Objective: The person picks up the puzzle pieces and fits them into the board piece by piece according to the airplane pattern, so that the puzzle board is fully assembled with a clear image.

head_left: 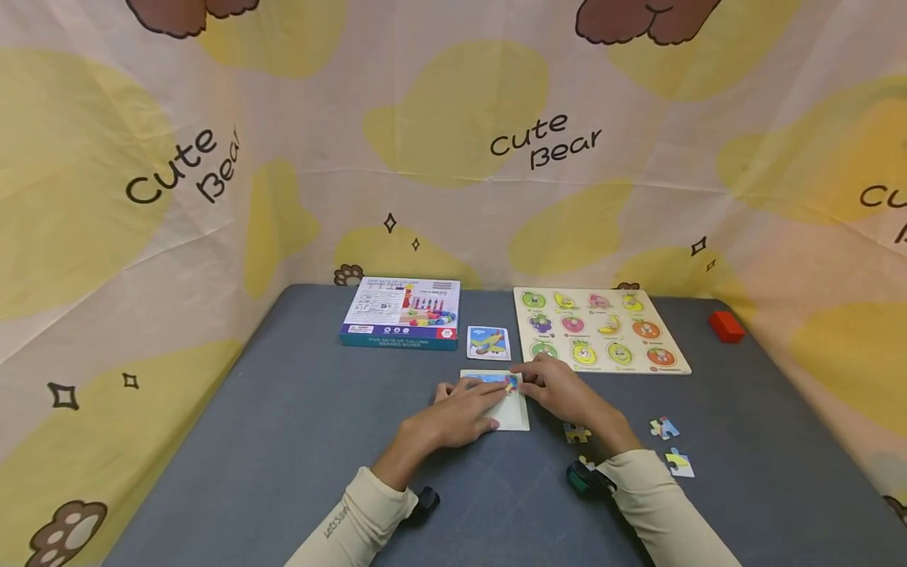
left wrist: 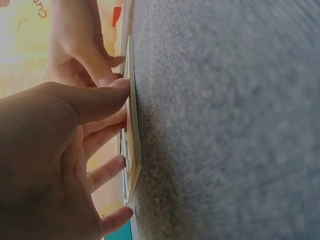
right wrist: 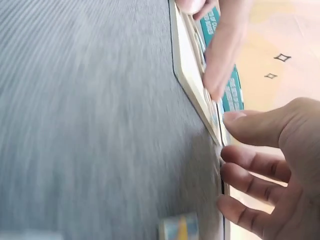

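Observation:
A small pale puzzle tray [head_left: 515,416] lies on the table between the two hands, with blue and colourful puzzle pieces [head_left: 489,378] along its far side. My left hand [head_left: 460,413] lies over the tray's left part, fingers stretched across the pieces and thumb at the near edge. At the far right corner is my right hand [head_left: 560,391], index finger and thumb close to the pieces there. In the right wrist view, its thumb and lightly bent fingers stand apart at the tray's corner. The left fingers hide part of the pieces.
Loose jigsaw pieces lie to the right: one [head_left: 577,434] beside the right wrist, others [head_left: 664,428] farther right. Behind the tray are an airplane picture card [head_left: 489,343], a bead-game box [head_left: 400,315] and a fruit board [head_left: 673,367]. A red block [head_left: 726,327] sits far right.

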Demonstrator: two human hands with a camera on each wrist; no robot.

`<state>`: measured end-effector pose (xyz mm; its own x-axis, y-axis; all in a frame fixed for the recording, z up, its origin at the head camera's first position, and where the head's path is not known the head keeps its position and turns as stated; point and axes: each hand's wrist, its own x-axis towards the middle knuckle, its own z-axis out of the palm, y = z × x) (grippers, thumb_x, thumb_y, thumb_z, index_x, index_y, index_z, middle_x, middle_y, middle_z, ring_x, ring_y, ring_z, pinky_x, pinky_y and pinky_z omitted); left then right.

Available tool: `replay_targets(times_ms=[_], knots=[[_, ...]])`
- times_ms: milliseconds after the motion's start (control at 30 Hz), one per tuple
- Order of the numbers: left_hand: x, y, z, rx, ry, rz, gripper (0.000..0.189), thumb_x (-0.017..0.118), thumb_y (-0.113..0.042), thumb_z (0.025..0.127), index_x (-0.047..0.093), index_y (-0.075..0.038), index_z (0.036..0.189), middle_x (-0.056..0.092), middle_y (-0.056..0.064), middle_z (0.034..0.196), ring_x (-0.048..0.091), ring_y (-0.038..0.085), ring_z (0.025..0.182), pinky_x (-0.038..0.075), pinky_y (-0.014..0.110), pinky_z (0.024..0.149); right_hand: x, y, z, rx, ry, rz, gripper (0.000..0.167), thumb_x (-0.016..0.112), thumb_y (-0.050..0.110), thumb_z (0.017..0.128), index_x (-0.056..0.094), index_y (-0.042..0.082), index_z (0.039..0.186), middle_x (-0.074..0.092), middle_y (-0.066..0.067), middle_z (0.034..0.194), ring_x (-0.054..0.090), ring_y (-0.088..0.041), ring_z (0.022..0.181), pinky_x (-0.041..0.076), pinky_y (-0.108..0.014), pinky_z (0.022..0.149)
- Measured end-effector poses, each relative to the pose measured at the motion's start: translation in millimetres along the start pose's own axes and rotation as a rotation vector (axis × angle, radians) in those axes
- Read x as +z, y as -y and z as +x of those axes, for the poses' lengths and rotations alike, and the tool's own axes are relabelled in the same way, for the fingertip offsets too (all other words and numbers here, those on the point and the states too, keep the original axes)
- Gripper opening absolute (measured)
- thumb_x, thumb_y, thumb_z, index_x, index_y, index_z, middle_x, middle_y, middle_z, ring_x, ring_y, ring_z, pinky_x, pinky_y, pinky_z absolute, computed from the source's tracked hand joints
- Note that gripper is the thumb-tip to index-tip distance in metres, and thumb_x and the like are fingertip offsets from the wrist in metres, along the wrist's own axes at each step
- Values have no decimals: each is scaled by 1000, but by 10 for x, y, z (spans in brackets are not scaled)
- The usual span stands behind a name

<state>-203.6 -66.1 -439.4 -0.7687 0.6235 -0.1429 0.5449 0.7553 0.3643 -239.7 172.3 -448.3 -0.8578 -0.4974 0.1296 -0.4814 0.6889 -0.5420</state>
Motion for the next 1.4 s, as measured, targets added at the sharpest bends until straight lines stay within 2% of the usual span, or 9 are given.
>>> replay_targets(times_ms=[300,467,600,767,900,1100,1233,1400], knots=[[-9,0,-4,-6,-9,-10,58,56,-31,111,38,-26,166,34,-9,172,33,29,155,31,58,108,-250,-119,-293,24,19,-55,25,76,12,98,78,5,122,69,-1,103,60,-16,95,50,-42,85],[2,-4,-8,2,-20,-8,56,55,-24,111,41,-24,165,36,-7,171,35,30,154,32,60,108,-353,-202,-497,-15,18,-84,25,81,11,94,79,8,119,73,0,109,64,-22,103,50,-49,92],[12,7,-6,9,-24,-8,55,55,-21,111,42,-24,165,37,-7,171,37,30,153,32,61,108,-427,-235,-641,-25,53,-86,27,85,14,89,81,11,115,74,3,109,64,-20,103,50,-45,92],[25,33,7,11,-19,-7,55,55,-22,111,43,-24,164,37,-8,171,36,30,153,32,61,109,-477,-236,-790,7,135,-78,28,87,24,88,83,15,114,71,9,105,56,-13,97,47,-35,82],[35,64,14,22,-36,-28,54,56,-21,110,44,-22,164,38,-7,170,36,30,153,32,60,107,-483,-210,-845,26,161,-75,27,86,27,88,83,16,113,69,10,104,53,-10,96,45,-32,80],[18,72,11,22,-43,-47,56,59,-24,109,45,-21,163,40,-6,169,35,29,154,32,58,105,-446,-216,-874,2,135,-88,23,87,26,88,84,16,109,67,10,100,52,-11,93,45,-31,78],[1,93,16,12,-57,-88,57,62,-27,108,47,-17,161,44,1,166,39,28,152,34,57,105,-432,-223,-881,-7,125,-91,23,87,26,88,84,16,108,66,11,99,53,-11,92,44,-31,77],[-28,158,4,11,-105,-157,58,66,-28,105,51,-12,158,47,8,162,43,31,147,36,58,107,-418,-251,-887,9,109,-109,22,87,26,88,84,17,108,66,12,99,53,-10,93,45,-32,78]])
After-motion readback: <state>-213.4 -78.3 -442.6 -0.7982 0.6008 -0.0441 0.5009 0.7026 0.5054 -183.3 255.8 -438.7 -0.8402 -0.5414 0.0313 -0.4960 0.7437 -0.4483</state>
